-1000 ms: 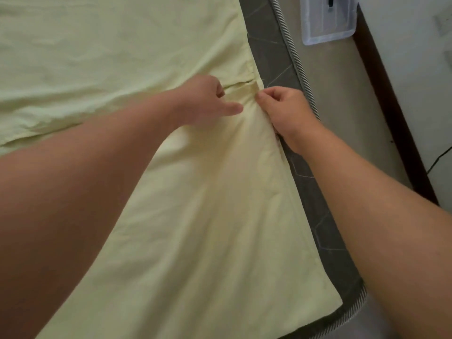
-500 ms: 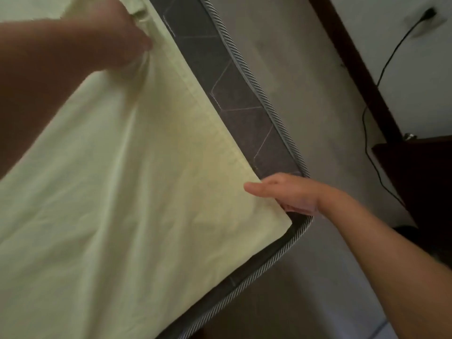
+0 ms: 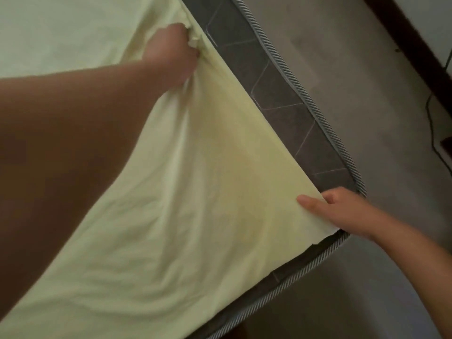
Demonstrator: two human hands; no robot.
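A pale yellow-green sheet (image 3: 195,187) lies spread over a dark grey quilted mattress (image 3: 281,94) with striped piping along its edge. My left hand (image 3: 171,52) grips a bunched fold of the sheet near the mattress's right side, far from me. My right hand (image 3: 342,211) pinches the sheet's near corner at the mattress corner, thumb on top and fingers tucked under the cloth. The sheet is stretched taut between the two hands.
Grey concrete floor (image 3: 367,94) runs beside the mattress on the right. A dark skirting board (image 3: 403,45) lines the wall at upper right, and a black cable (image 3: 433,123) trails down over the floor there.
My right hand slid from beside the left hand down along the sheet's edge to its near corner and took hold of it. The left hand kept its grip. The view swung right.
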